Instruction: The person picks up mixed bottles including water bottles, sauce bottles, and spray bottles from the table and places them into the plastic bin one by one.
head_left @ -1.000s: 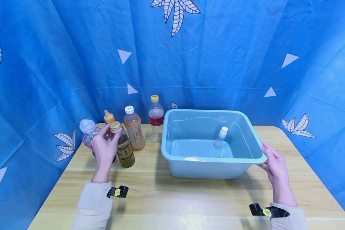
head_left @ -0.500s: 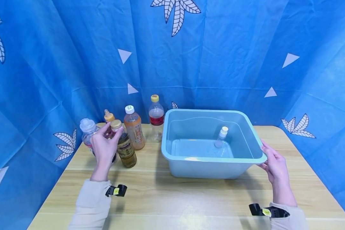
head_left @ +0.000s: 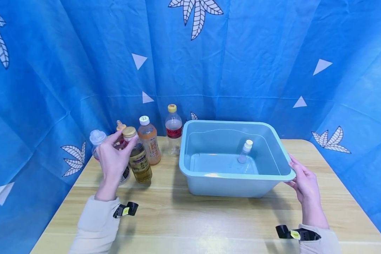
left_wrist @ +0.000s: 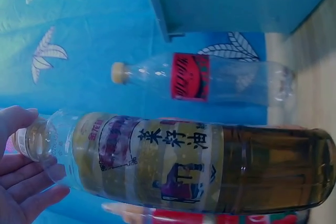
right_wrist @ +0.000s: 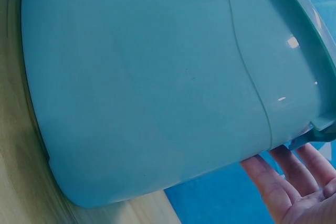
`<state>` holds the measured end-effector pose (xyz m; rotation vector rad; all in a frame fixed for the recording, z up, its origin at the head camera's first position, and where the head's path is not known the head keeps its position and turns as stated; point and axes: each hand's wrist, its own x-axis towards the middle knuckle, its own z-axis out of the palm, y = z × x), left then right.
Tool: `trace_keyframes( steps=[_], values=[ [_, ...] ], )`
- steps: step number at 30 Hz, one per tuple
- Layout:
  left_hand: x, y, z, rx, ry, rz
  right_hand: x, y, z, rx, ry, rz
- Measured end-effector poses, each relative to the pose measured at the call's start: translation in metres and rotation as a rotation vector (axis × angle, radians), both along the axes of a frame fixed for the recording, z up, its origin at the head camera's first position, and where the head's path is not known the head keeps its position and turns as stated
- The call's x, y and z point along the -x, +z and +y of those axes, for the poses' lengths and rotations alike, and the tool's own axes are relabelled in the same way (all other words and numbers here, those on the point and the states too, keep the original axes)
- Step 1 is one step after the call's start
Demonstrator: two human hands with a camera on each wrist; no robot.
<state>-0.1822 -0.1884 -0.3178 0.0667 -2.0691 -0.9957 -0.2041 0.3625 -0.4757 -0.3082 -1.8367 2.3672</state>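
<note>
My left hand pinches the neck of a cooking oil bottle just under its gold cap. The bottle is clear, partly filled with amber oil, and leans slightly; the left wrist view shows its yellow label fully. At the right front corner of a light blue plastic tub, my right hand grips the rim. In the right wrist view its fingers curl up beneath that rim, while the thumb is hidden. Inside the tub stands a small clear bottle with a white cap.
Near the oil bottle are an orange-labelled bottle, a red-labelled bottle, a bottle with a clear lid and an orange-tipped squeeze bottle, partly hidden by my left hand. A blue curtain hangs behind the wooden table.
The oil bottle has shifted slightly right and upward with my left hand around its neck. My right hand keeps its grip on the tub, which stays in place.
</note>
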Motion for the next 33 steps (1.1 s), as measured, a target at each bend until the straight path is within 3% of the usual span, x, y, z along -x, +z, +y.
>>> trace_keyframes(
  steps=[4, 7, 23, 33],
  values=[
    [-0.004, 0.011, 0.004, 0.028, -0.039, 0.036, 0.016, -0.030, 0.019, -0.019, -0.030, -0.018],
    [-0.007, 0.020, 0.007, 0.034, -0.070, 0.039, 0.021, -0.037, 0.023, -0.012, -0.037, -0.013],
    [-0.022, 0.066, 0.025, 0.084, -0.192, 0.067, 0.019, -0.033, 0.022, 0.004, -0.032, -0.009],
    [-0.027, 0.095, 0.038, 0.107, -0.224, 0.095, 0.018, -0.033, 0.022, -0.016, -0.027, -0.012]
  ],
)
